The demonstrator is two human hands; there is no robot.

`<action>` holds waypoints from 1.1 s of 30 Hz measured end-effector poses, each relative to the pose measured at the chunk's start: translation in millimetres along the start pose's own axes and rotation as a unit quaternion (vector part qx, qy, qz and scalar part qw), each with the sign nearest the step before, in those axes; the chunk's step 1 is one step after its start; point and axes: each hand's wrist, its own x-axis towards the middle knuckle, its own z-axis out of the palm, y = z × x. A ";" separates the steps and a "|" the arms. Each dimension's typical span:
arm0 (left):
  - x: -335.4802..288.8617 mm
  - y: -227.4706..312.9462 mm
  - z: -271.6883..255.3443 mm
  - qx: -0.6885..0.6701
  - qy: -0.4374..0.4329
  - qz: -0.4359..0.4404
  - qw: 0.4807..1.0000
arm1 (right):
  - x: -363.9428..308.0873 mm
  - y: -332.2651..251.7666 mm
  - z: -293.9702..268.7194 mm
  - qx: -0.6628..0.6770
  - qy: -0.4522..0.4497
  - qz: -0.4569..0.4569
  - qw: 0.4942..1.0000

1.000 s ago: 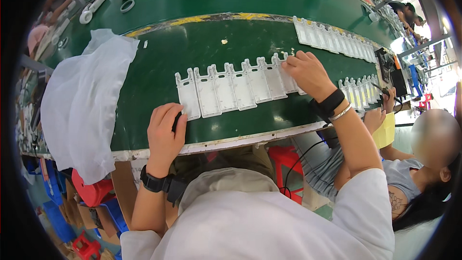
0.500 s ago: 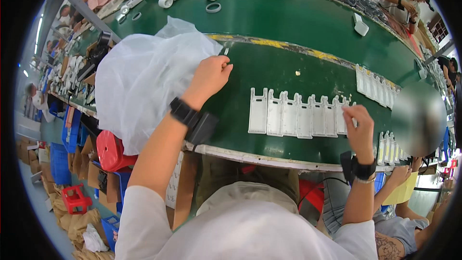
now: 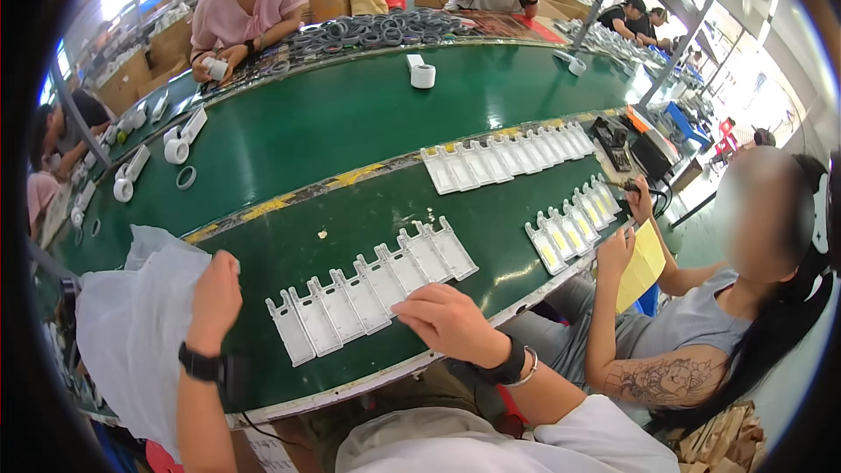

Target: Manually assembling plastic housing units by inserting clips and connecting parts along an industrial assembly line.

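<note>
- Left hand [image 3: 216,300]: raised over the table's left part, beside the bag; fingers curled in. Whether they close on anything can't be told from this view.
- Right hand [image 3: 448,324]: palm down, over the strip between the tray row and the table's near edge. Fingers bent and bunched, tips at the row's near side; contact and grip can't be made out.
- Tray row [image 3: 368,289]: white, shallow pieces side by side, tabs toward the far edge. Lies mid-table, slanting from near the left part toward the far edge.
- Bag [image 3: 131,342]: translucent white, crumpled over the table's left end, draping past the near edge.
- Table [image 3: 368,215]: green; yellow-and-black stripe [image 3: 350,177] along the far edge; pale crumbs [image 3: 322,234] beyond the tray row.
- Second row [image 3: 469,168]: similar white pieces, along the far edge, farther right.
- Third row [image 3: 561,236]: pieces with yellow inserts, near edge, right part, before a co-worker [image 3: 674,333].
- Co-worker: one hand on a dark tool [image 3: 624,186], yellow sheet [image 3: 644,270] beside the other.
</note>
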 end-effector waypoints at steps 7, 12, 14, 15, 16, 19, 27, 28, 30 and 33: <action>-58.2 143.1 -39.2 -0.375 -0.136 0.020 0.917 | 11.7 -43.7 29.0 0.137 -0.001 -0.016 0.990; -89.4 147.3 -21.2 -0.518 -0.096 -0.112 0.842 | -2.0 -48.6 44.0 0.122 -0.029 -0.047 0.991; -96.5 150.7 -18.7 -0.529 -0.082 -0.131 0.834 | -4.7 -53.3 42.9 0.114 -0.017 -0.066 0.991; -99.8 152.2 -16.5 -0.540 -0.074 -0.145 0.826 | -6.2 -55.0 43.0 0.103 -0.001 -0.080 0.991; -98.1 154.3 -16.4 -0.505 -0.079 -0.135 0.849 | -6.4 -51.0 42.7 0.072 -0.004 -0.100 0.992; -91.4 158.1 -12.5 -0.458 -0.076 -0.105 0.880 | -2.4 -48.6 33.0 0.022 0.004 -0.115 0.993; -101.6 112.6 4.8 -0.270 0.166 -0.045 0.947 | 7.8 1.1 1.1 -0.060 -0.032 0.051 0.996; -110.8 95.4 16.0 -0.255 0.187 -0.088 0.945 | 14.1 13.9 -1.5 -0.062 -0.049 0.051 0.996; -118.6 78.5 30.5 -0.246 0.206 -0.126 0.939 | 26.9 34.1 -8.4 -0.071 -0.064 0.055 0.994; -125.4 73.4 34.3 -0.225 0.189 -0.156 0.943 | 44.2 57.2 -3.4 -0.090 -0.071 0.026 0.993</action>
